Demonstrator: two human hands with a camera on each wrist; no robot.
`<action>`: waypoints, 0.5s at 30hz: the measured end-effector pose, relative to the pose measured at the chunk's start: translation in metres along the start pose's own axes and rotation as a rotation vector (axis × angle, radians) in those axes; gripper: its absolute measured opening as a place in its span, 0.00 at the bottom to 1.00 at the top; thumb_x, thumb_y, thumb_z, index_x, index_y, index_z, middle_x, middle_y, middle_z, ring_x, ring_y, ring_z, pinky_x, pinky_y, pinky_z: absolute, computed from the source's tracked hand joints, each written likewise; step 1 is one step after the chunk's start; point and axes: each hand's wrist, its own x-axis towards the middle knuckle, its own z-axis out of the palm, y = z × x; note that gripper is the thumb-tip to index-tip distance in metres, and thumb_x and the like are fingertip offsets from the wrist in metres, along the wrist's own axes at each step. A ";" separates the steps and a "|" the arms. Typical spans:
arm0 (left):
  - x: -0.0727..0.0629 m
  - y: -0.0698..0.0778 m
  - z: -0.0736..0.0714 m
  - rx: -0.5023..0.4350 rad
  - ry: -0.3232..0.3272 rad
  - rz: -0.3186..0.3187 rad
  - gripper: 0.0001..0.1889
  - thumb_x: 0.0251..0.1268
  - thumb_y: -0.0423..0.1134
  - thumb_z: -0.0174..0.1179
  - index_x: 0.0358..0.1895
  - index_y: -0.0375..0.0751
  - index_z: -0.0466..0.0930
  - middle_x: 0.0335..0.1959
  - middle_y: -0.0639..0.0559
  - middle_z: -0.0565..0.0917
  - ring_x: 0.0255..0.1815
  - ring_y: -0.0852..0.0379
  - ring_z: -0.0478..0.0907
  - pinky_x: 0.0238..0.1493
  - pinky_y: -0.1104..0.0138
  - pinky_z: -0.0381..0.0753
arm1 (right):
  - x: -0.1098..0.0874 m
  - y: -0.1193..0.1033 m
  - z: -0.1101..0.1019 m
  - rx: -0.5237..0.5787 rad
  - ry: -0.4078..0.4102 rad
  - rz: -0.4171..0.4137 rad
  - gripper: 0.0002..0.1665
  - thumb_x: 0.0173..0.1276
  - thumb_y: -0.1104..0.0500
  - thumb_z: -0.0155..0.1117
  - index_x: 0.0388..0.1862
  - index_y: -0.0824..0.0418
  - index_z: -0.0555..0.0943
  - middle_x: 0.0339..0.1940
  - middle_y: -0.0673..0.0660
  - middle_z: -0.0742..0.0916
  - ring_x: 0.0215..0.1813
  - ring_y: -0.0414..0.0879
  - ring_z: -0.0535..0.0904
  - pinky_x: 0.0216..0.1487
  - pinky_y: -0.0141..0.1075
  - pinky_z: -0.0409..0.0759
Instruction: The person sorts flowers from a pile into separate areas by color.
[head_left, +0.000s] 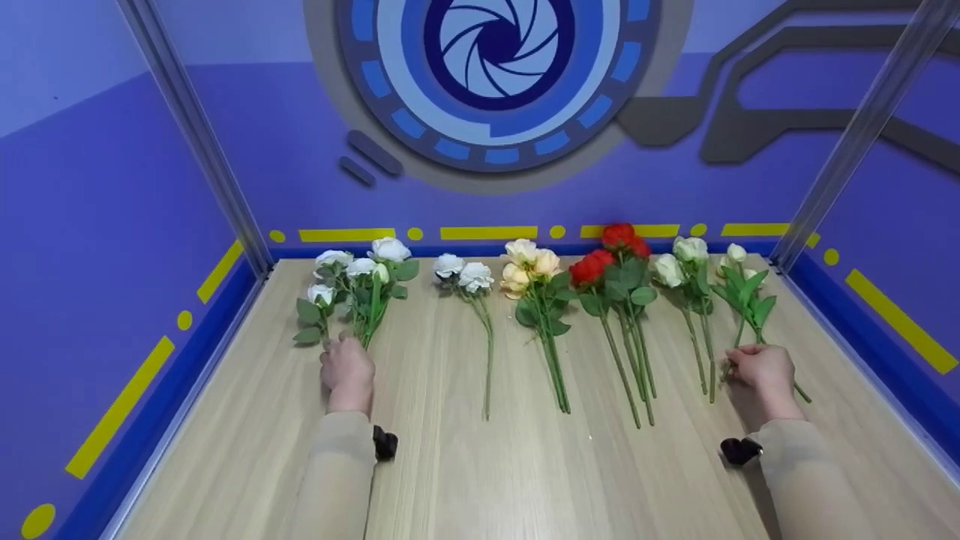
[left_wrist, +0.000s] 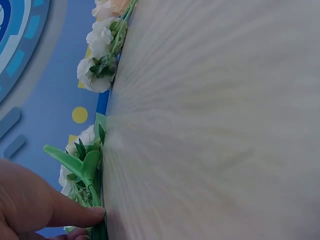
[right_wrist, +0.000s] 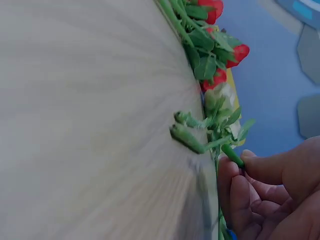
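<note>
At the left of the table, my left hand [head_left: 349,371] grips the stem of a white rose [head_left: 321,294]; the lower stem is hidden behind the hand. In the left wrist view, the thumb and fingers close about a green stem [left_wrist: 94,195]. Several more white roses [head_left: 390,250] lie just right of it. Over on the far right, my right hand [head_left: 761,371] pinches a green stem [right_wrist: 233,156] between thumb and finger, below pale green-white rosebuds [head_left: 736,253] with long leaves. Another leafy stem [head_left: 801,391] runs out under that hand.
Between the hands, across the wooden table [head_left: 450,480], lie two white roses [head_left: 475,277], a peach bunch [head_left: 519,279], red roses [head_left: 592,268] and pale green roses [head_left: 669,271]. Blooms face the back wall; stems point toward me. Side walls [head_left: 150,405] bound the table.
</note>
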 end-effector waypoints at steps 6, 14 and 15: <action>0.001 -0.004 0.001 0.020 -0.032 -0.009 0.20 0.79 0.28 0.41 0.68 0.24 0.66 0.65 0.20 0.71 0.64 0.25 0.73 0.59 0.38 0.78 | 0.004 0.002 -0.001 -0.036 -0.015 0.012 0.23 0.76 0.58 0.60 0.56 0.78 0.81 0.19 0.41 0.84 0.23 0.34 0.80 0.29 0.28 0.78; 0.000 -0.009 -0.005 0.013 -0.076 -0.015 0.14 0.77 0.31 0.48 0.52 0.25 0.80 0.54 0.26 0.83 0.55 0.28 0.81 0.53 0.39 0.82 | 0.000 0.004 0.000 -0.139 -0.004 -0.044 0.17 0.72 0.56 0.65 0.35 0.71 0.88 0.15 0.47 0.87 0.21 0.39 0.85 0.29 0.25 0.77; 0.000 -0.009 -0.006 0.001 -0.084 -0.018 0.13 0.77 0.32 0.50 0.50 0.27 0.81 0.52 0.27 0.84 0.54 0.29 0.82 0.51 0.40 0.83 | 0.000 0.004 0.000 -0.149 -0.005 -0.045 0.17 0.72 0.56 0.65 0.31 0.68 0.89 0.14 0.48 0.87 0.20 0.39 0.85 0.30 0.26 0.77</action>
